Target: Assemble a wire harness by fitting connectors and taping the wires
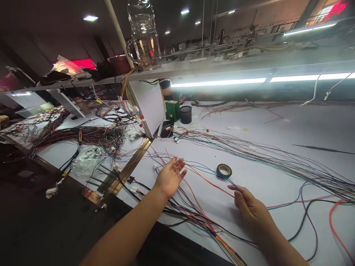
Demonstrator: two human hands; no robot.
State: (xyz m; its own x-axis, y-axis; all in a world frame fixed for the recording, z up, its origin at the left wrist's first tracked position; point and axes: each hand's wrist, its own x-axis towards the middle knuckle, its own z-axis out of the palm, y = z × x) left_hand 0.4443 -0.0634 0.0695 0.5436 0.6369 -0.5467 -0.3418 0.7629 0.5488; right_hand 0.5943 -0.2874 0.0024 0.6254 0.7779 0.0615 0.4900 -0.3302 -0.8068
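Observation:
My left hand [169, 177] is held palm up with the fingers stretched out, just above loose coloured wires [194, 207] on the white bench [263, 177]. Thin red and blue wires run past its fingertips. My right hand [249, 207] rests lower right with the fingers curled, pinching a thin blue wire [288, 203] that trails off to the right. A small roll of dark tape [224, 170] lies flat on the bench between the two hands, a little farther away.
A long bundle of wires [277, 155] fans across the bench to the right. A green box [172, 110] and a black mesh cup [185, 114] stand at the back. Tangled harnesses [83, 135] cover the left bench. A glass jug [142, 33] sits on the shelf above.

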